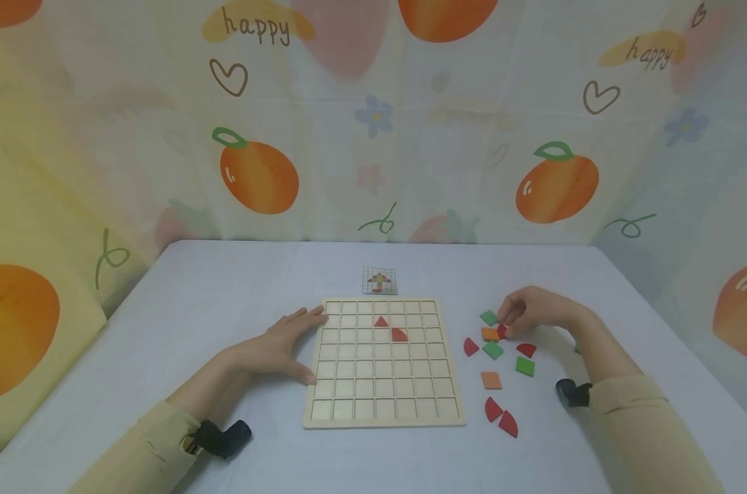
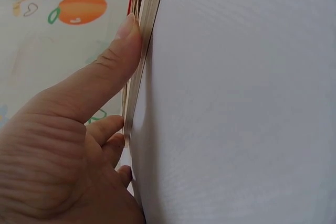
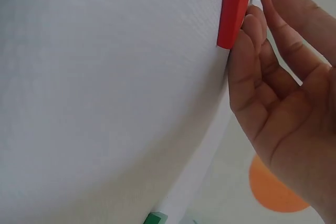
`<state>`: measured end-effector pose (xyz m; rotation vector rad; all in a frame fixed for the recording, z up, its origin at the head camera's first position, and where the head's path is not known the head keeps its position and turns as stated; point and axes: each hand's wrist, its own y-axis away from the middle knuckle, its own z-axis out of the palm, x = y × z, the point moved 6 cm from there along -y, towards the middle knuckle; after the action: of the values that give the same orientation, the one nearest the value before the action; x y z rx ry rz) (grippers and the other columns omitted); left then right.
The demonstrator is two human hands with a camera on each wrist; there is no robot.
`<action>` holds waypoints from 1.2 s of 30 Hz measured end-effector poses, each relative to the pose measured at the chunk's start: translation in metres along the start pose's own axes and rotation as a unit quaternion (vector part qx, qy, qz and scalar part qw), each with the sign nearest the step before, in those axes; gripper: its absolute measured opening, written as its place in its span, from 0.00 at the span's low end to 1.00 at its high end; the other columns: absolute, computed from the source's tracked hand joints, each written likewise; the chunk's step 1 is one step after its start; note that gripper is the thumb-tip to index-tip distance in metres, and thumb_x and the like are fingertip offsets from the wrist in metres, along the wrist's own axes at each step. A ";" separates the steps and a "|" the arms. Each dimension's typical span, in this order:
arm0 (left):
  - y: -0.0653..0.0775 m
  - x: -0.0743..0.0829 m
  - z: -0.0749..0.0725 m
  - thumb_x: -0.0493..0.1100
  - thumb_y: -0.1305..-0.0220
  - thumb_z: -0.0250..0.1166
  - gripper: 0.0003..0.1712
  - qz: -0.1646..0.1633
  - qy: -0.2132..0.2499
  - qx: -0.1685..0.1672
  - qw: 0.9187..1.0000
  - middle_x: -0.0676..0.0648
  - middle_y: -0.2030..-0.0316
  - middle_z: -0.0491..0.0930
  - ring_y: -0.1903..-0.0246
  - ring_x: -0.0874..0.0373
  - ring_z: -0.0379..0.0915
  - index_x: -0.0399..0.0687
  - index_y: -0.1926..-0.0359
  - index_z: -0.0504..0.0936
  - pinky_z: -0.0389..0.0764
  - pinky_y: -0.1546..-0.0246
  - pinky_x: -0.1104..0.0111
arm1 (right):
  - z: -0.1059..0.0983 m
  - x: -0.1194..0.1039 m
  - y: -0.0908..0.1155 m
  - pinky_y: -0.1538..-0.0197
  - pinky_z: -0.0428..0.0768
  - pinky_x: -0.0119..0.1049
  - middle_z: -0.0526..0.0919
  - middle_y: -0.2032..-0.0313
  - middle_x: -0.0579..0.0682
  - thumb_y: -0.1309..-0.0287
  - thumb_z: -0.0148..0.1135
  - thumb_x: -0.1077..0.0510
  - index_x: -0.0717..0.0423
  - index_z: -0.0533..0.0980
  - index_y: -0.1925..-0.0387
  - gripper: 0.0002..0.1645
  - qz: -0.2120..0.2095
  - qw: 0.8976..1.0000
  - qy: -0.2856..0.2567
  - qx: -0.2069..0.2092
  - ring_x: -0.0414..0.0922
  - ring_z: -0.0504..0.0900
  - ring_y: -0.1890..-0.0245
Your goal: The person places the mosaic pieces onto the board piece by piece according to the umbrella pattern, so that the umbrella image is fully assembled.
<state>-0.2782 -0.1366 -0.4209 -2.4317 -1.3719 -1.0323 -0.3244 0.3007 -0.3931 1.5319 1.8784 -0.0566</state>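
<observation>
A wooden grid board (image 1: 365, 370) lies flat on the table, with a red triangle (image 1: 381, 321) and a red quarter-circle (image 1: 400, 335) in its cells. My left hand (image 1: 274, 348) rests at the board's left edge, thumb and fingers spread apart; the left wrist view shows the thumb (image 2: 113, 59) against its side. Right of the board, my right hand (image 1: 536, 309) reaches down among loose tiles. Its thumb and fingertips pinch a red quarter-circle tile (image 1: 501, 332), partly covered by the fingers. Another red tile (image 3: 233, 11) lies beside the curled fingers in the right wrist view.
A small pattern card (image 1: 379, 281) lies behind the board. Around the right hand are green tiles (image 1: 525, 366), orange tiles (image 1: 491, 380) and several red quarter-circles (image 1: 508, 424). One green tile (image 1: 577, 348) is partly hidden by the right forearm. A printed curtain hangs behind the table.
</observation>
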 end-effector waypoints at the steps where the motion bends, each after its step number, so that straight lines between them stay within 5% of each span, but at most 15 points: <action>1: 0.000 0.000 0.000 0.60 0.56 0.78 0.65 0.000 0.000 0.000 1.000 0.45 0.20 0.44 0.22 0.34 0.31 0.48 0.23 0.53 0.39 0.28 0.30 | 0.001 0.000 0.000 0.55 0.81 0.36 0.85 0.65 0.48 0.49 0.74 0.54 0.55 0.81 0.61 0.14 -0.001 1.000 0.000 0.000 0.43 0.78 0.61; 17: 0.002 0.003 -0.002 0.59 0.56 0.78 0.65 -0.009 -0.003 0.000 1.000 0.44 0.20 0.43 0.22 0.33 0.31 0.47 0.23 0.52 0.40 0.29 0.29 | 0.001 -0.006 -0.005 0.60 0.77 0.32 0.80 0.69 0.48 0.51 0.74 0.58 0.54 0.81 0.65 0.11 -0.003 0.999 0.038 -0.010 0.44 0.74 0.63; 36: 0.000 -0.001 -0.001 0.60 0.57 0.79 0.65 -0.022 0.003 -0.006 1.000 0.48 0.20 0.42 0.22 0.35 0.30 0.50 0.23 0.52 0.41 0.29 0.29 | 0.001 -0.016 0.004 0.56 0.82 0.35 0.83 0.67 0.48 0.50 0.74 0.59 0.54 0.80 0.68 0.10 -0.001 0.998 0.069 0.011 0.43 0.76 0.64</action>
<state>-0.2792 -0.1376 -0.4215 -2.4147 -1.4278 -1.0598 -0.3195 0.2878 -0.3832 1.5850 1.9917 0.0278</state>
